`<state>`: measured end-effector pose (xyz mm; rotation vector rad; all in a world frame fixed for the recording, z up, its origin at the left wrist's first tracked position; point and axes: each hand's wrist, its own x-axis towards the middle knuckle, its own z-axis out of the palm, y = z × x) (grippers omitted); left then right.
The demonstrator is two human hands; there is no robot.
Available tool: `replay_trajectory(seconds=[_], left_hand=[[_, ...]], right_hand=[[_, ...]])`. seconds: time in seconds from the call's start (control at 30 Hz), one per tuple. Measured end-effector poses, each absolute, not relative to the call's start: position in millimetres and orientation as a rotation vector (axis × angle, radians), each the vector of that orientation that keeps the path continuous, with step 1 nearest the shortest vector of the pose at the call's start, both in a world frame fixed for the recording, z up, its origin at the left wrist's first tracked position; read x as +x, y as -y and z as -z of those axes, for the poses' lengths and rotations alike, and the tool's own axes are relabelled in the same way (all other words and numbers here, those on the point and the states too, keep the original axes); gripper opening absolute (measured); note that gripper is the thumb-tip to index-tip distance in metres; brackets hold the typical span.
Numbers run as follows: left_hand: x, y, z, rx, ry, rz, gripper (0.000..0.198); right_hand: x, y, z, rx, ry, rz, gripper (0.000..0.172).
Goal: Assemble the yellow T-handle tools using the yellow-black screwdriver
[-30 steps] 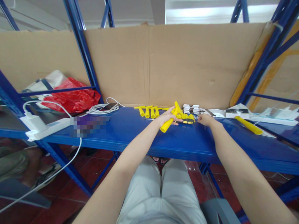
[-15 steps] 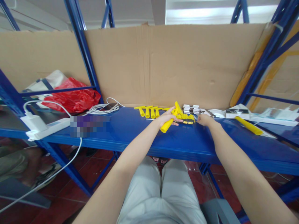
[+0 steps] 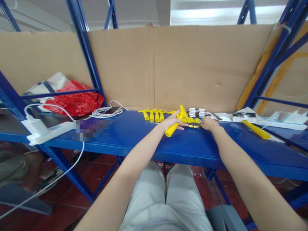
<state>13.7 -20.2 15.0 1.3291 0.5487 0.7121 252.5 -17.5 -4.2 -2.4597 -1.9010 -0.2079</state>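
My left hand [image 3: 173, 121] is closed around a yellow T-shaped plastic handle [image 3: 171, 129], its round end tilted down toward me and its wide head up. My right hand [image 3: 209, 124] is just right of it, fingers pinched together low over the bench; whatever they hold is hidden. Between the hands lies a screwdriver [image 3: 193, 125] with a black and yellow grip. Several small yellow pieces [image 3: 194, 120] are heaped behind it. To the left, several similar yellow handles [image 3: 151, 116] lie in a row along the cardboard.
A blue metal bench [image 3: 134, 134] runs across, backed by a cardboard sheet [image 3: 192, 64]. White packs [image 3: 197, 112] and another yellow handle [image 3: 256, 129] lie to the right. At left are a power strip [image 3: 53, 133], coiled white cable [image 3: 106, 112] and a red plastic bag [image 3: 74, 98].
My right hand has shifted slightly left, closer to the screwdriver's grip and the yellow pieces. My left hand keeps hold of the yellow handle, almost still.
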Motion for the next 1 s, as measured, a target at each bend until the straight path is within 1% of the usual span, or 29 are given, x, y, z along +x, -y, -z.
replay_trajectory(seconds=[0.2,0.47,0.67,1.0], left_hand=[[14.4,18.5,-14.3,1.304,-0.558,-0.71,0.106],[14.4,20.6,-14.5,1.345,-0.56,-0.715,0.106],[14.0,19.6,-14.2,1.35,-0.553,-0.707,0.108],[14.3,19.6,-14.1,1.36,-0.556,-0.711,0.107]], right_hand=[[247.1,19.4,3.2,-2.471,1.89,0.213,0.041],[257.4,16.7,6.1,-2.424,1.908,0.234,0.039],[265.2,15.0,8.5,-2.36,1.931,0.227,0.032],[264.1,14.0,7.6,-2.315,1.978,0.251,0.029]])
